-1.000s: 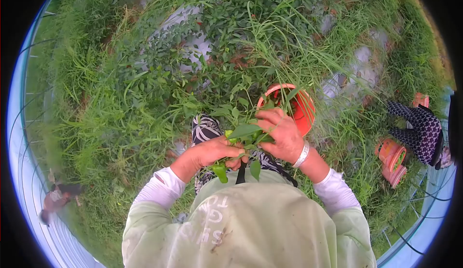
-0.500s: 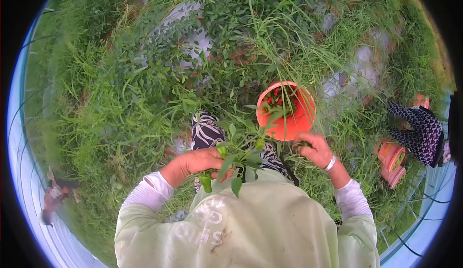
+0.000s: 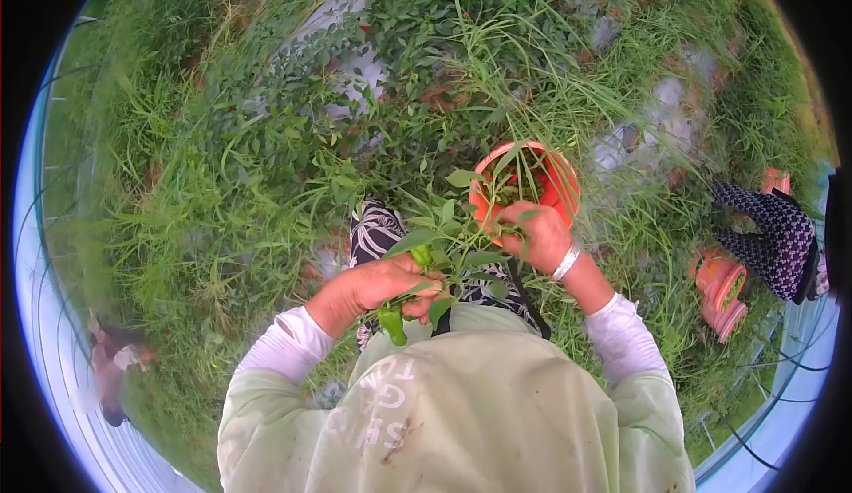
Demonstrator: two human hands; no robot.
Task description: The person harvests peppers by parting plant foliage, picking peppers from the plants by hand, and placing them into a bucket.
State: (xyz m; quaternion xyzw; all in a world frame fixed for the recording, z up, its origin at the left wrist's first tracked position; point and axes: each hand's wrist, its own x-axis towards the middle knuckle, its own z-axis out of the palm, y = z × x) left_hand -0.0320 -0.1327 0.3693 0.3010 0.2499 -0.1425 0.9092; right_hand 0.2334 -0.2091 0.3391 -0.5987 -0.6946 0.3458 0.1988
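My left hand (image 3: pixel 398 284) is closed around the stem of a leafy pepper branch (image 3: pixel 453 249) in front of my body. One green pepper (image 3: pixel 390 323) hangs below its fingers, and a second green pepper (image 3: pixel 422 255) shows just above. My right hand (image 3: pixel 537 237) has its fingers pinched together at the branch's right side, overlapping the near rim of an orange bucket (image 3: pixel 568 182). Leaves and fingers hide what it grips. Red and green peppers (image 3: pixel 524 181) lie inside the bucket, partly behind grass blades.
Pepper plants (image 3: pixel 426 76) and tall grass surround me, with pale ground sheeting (image 3: pixel 359 76) between them. At the right, a person in patterned clothes (image 3: pixel 772 240) is near orange containers (image 3: pixel 721 289). Another person (image 3: pixel 111 369) shows blurred at the far left.
My right hand has moved up and left, from beside the bucket to its near rim and the branch. The green item seen in it is no longer distinguishable. My left hand has shifted slightly right.
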